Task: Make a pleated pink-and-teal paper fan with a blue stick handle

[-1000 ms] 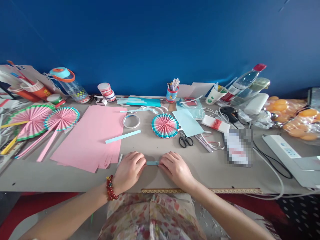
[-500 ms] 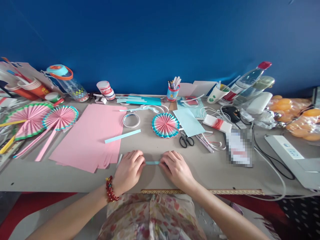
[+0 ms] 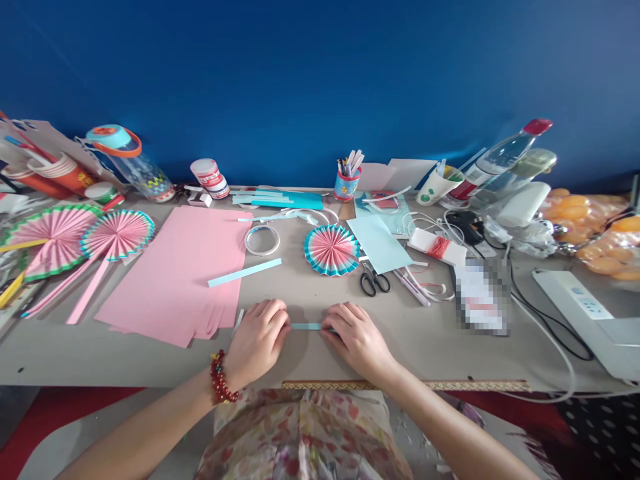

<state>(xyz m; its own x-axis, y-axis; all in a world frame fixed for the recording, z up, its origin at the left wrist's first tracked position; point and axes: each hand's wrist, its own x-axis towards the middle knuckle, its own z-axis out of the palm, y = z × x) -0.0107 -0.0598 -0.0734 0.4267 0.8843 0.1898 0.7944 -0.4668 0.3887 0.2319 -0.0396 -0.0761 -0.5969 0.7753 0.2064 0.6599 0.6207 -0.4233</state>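
A narrow light-blue paper strip [image 3: 306,327] lies low over the desk near its front edge, spanning the gap between my hands. My left hand [image 3: 260,333], with a red bead bracelet at the wrist, pinches the strip's left end. At the other end, my right hand [image 3: 354,333] has its fingers closed on the strip. Both fingertips partly hide the ends. Beyond my hands lie a second pale-blue strip [image 3: 245,273], partly over the pink paper sheets [image 3: 175,273], and a round pleated pink-and-blue paper fan [image 3: 332,250]. Black-handled scissors [image 3: 375,280] rest right of the fan.
A roll of tape [image 3: 263,241] sits left of the fan. Light-blue paper [image 3: 381,243] and red thread on a white card [image 3: 437,247] lie to the right. Two handled fans [image 3: 118,235] are at left. A power strip [image 3: 590,313] and cables occupy the right side.
My hands still hold the strip in nearly the same place. The right hand has shifted very slightly right, and a little more of the strip shows. The camera view has moved slightly.
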